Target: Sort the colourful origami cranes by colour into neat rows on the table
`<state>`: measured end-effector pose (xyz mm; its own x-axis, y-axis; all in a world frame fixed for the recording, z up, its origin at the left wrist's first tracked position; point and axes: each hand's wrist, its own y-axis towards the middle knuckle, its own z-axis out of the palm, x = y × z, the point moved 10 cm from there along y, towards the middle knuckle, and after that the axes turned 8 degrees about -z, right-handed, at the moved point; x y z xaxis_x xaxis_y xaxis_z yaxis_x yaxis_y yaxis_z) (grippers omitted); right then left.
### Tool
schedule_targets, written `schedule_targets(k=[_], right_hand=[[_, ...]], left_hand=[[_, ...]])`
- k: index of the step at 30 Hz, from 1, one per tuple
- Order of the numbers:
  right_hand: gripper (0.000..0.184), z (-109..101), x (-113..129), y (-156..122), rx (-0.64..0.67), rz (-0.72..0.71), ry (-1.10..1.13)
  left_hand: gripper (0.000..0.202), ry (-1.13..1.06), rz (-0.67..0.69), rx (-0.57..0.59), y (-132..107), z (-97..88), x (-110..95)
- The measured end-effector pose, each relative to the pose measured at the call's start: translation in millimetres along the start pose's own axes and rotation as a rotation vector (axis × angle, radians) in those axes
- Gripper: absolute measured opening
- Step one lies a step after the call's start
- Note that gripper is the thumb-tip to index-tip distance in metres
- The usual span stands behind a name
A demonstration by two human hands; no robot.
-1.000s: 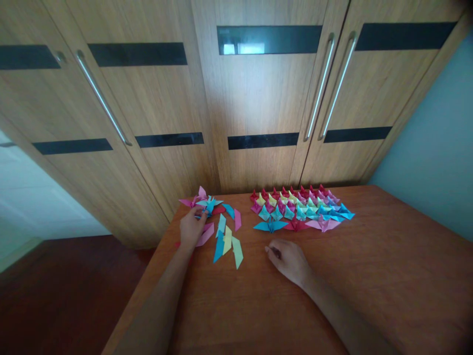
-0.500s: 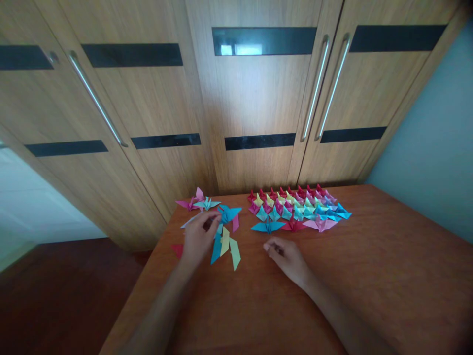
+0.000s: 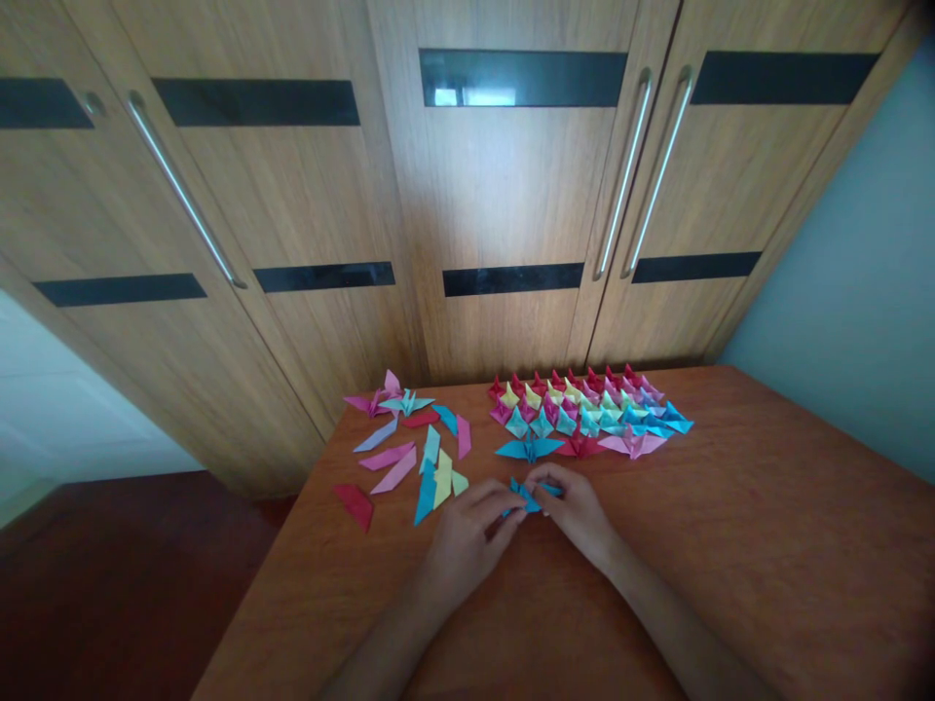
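A blue origami crane (image 3: 532, 495) is held between my two hands, low over the table in front of the rows. My left hand (image 3: 478, 526) pinches its left side, and my right hand (image 3: 570, 504) grips its right side, so the fingers cover parts of it. Just beyond stand a blue crane (image 3: 530, 448), a red crane (image 3: 580, 445) and a pink crane (image 3: 632, 443), side by side. To the left of my left hand lie flat folded paper strips, among them a yellow one (image 3: 442, 477) and a blue one (image 3: 425, 497).
Rows of small coloured cranes (image 3: 584, 409) stand at the back of the wooden table (image 3: 657, 584). Pink and pale blue cranes (image 3: 391, 397) sit at the back left. A red folded paper (image 3: 355, 506) lies near the left edge. Wardrobe doors (image 3: 504, 195) rise behind.
My left hand has brought the blue crane rightward and nearer, from above the folded strips to my right hand. Both hands now hold it, and more strips are uncovered on the left.
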<state>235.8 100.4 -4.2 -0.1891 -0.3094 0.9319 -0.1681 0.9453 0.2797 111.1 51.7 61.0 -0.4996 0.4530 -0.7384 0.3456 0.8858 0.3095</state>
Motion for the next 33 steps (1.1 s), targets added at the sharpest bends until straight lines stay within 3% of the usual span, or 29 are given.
schedule_targets(k=[8,13,19,25,33], right_hand=[[0.027,-6.1,2.3,-0.7,-0.046,0.055,0.065],[0.031,-2.0,8.6,-1.8,-0.011,0.07,0.101],[0.028,-0.9,10.1,-3.0,0.006,0.066,0.117],[0.031,6.5,3.0,-5.9,0.065,0.113,0.195],[0.032,3.6,-3.3,-6.8,0.018,0.166,0.402]], left_hand=[[0.02,0.013,-0.137,-0.214,1.0,-33.2,23.7],[0.022,-0.178,-0.349,0.003,4.5,-6.0,54.7],[0.018,-0.349,-0.421,0.143,0.3,15.6,65.4],[0.025,-0.511,-0.522,0.18,-2.1,22.8,71.2],[0.028,-0.84,-0.595,0.135,-4.9,19.6,70.5]])
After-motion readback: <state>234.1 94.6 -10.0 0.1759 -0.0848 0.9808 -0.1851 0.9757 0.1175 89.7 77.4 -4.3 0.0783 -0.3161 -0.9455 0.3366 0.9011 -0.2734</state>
